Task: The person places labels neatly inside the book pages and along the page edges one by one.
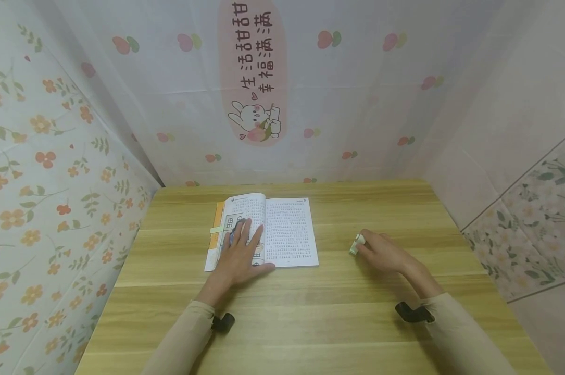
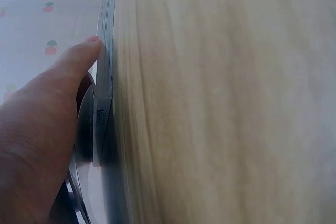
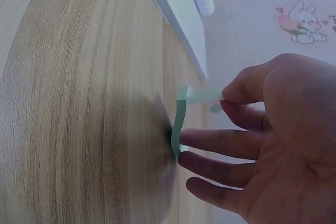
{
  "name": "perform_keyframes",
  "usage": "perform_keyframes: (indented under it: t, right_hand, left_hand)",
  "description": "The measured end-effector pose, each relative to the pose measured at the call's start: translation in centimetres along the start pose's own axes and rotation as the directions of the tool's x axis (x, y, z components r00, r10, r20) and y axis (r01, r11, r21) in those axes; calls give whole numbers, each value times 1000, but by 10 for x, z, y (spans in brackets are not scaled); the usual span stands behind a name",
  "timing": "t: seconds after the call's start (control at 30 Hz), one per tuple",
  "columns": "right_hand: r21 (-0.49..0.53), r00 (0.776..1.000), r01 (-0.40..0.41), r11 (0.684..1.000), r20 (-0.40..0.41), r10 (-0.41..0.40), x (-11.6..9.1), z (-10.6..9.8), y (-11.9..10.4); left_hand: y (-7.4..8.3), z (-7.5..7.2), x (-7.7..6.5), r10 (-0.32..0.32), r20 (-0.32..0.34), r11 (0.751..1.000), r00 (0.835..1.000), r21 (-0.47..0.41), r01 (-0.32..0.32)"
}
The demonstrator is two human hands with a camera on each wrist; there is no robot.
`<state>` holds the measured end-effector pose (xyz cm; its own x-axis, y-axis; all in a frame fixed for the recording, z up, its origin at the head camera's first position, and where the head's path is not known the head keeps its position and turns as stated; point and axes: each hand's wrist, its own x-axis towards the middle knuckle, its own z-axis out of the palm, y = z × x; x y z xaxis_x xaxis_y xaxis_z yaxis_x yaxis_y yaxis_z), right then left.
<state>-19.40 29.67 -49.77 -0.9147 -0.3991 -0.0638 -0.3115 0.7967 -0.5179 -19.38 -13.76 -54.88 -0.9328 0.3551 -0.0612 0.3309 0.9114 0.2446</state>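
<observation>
An open book (image 1: 290,232) lies on the wooden table, printed text on its right page and a picture on its left. My left hand (image 1: 239,258) rests on the left page with fingers spread; in the left wrist view its thumb lies along the book's lower edge. A pale green sticky tab (image 1: 216,229) sticks out from the left side of the book. To the right, my right hand (image 1: 383,252) is at a small pad of green sticky notes (image 3: 179,124). Its thumb and index finger pinch a lifted translucent strip (image 3: 203,95), while other fingertips are against the pad.
The wooden table (image 1: 305,323) runs up to a curtain (image 1: 371,104) with fruit prints at the back. A flowered cloth (image 1: 43,182) hangs along the left, and a pale panel (image 1: 521,130) stands on the right. Black wrist mounts (image 1: 411,312) sit by the sleeves.
</observation>
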Motion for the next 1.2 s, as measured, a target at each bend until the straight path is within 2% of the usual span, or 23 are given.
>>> perform_keyframes:
  t: [0.17, 0.67, 0.83, 0.97, 1.2]
  right_hand:
    - [25, 1000, -10, 1000, 17, 9, 0, 0, -1]
    - [44, 1000, 8, 999, -3, -8, -1, 0, 1]
    - [31, 999, 11, 999, -42, -9, -1, -1, 1]
    - [60, 997, -4, 998, -79, 8, 0, 0, 1]
    - [95, 981, 16, 995, -194, 3, 4, 2, -4]
  left_hand:
    - [0, 0, 0, 0, -2, 1000, 1000, -3, 0]
    - [-1, 1, 0, -4, -2, 1000, 1000, -13, 4]
    - [0, 0, 0, -3, -2, 1000, 1000, -15, 3]
    - [0, 0, 0, -4, -5, 1000, 1000, -22, 4]
    - [0, -1, -1, -4, -10, 999, 1000, -39, 3]
